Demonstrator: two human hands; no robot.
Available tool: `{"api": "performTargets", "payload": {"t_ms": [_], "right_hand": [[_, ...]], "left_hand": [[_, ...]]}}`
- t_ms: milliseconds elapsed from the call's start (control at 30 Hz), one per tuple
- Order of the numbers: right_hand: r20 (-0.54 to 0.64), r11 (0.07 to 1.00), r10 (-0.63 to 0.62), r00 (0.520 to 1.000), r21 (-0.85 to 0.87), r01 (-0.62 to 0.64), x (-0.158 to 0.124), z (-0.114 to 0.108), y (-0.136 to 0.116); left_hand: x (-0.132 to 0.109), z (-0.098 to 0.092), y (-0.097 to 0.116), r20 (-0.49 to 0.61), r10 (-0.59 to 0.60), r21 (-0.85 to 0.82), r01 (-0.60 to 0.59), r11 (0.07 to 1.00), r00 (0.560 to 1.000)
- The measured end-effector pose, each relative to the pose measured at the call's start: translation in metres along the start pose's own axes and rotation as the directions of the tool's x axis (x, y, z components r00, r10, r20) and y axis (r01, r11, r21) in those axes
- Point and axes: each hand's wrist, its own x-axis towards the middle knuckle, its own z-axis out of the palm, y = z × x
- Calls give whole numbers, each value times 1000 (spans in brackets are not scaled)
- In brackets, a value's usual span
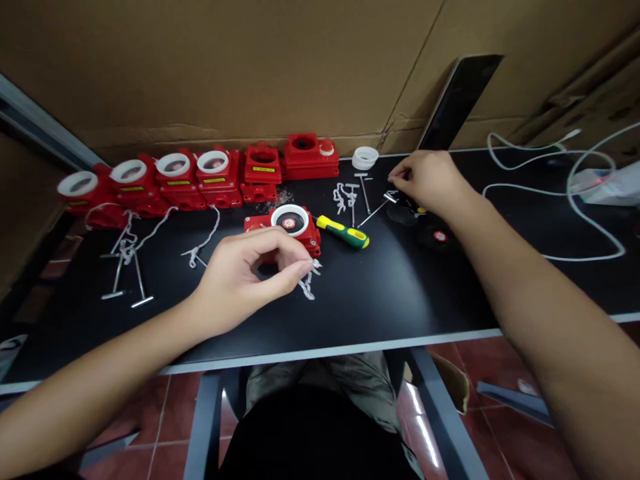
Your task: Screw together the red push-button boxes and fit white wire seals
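My left hand [255, 277] pinches the end of a short white cord [307, 288] between thumb and fingertip, in front of a red box [313, 241] with a white ring [290, 220] around a dark disc. My right hand [427, 177] is farther back to the right, thumb and fingers together; what they hold, if anything, is hidden. Close to its fingertips lie a T-shaped metal rod [375, 212] and small dark discs. A screwdriver [344, 233] with a yellow and green handle rests against the red box's right side.
Several red boxes [220, 183] line the back left, some with white rings and cords. More T-shaped rods [140, 283] lie at the left. Stacked white rings [365, 157] stand at the back, near a dark plate [460, 100]. White cable [595, 200] loops across the right.
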Motion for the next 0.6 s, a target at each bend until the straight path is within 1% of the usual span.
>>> {"api": "performTargets", "payload": {"t_ms": [133, 233, 367, 433, 500, 533, 567, 600], "right_hand": [[-27, 998, -16, 1000, 63, 18, -7, -6, -5], [-59, 993, -6, 998, 117, 13, -4, -9, -8], [-105, 979, 52, 993, 204, -30, 4, -19, -11], [-126, 967, 64, 990, 254, -30, -1, -27, -18], [-129, 945, 45, 991, 328, -1, -14, -34, -33], [-115, 923, 16, 993, 383, 30, -24, -36, -44], [-137, 848, -38, 990, 519, 105, -34, -37, -58], [-178, 752, -107, 978, 629, 196, -46, -36, -73]], "left_hand": [[1, 1, -1, -2, -22, 18, 22, 1000, 1000], [1, 2, -4, -1, 16, 9, -16, 1000, 1000], [-2, 4, -9, -16, 70, -2, -70, 998, 997], [-3, 5, -9, -32, 73, -6, -73, 997, 997], [-3, 5, -8, -41, 67, -34, -69, 997, 997], [-3, 5, -7, -41, 65, -53, -67, 996, 997], [-3, 5, -7, -33, 59, -72, -61, 996, 998], [-2, 5, -7, -28, 52, -91, -54, 994, 998]]}}
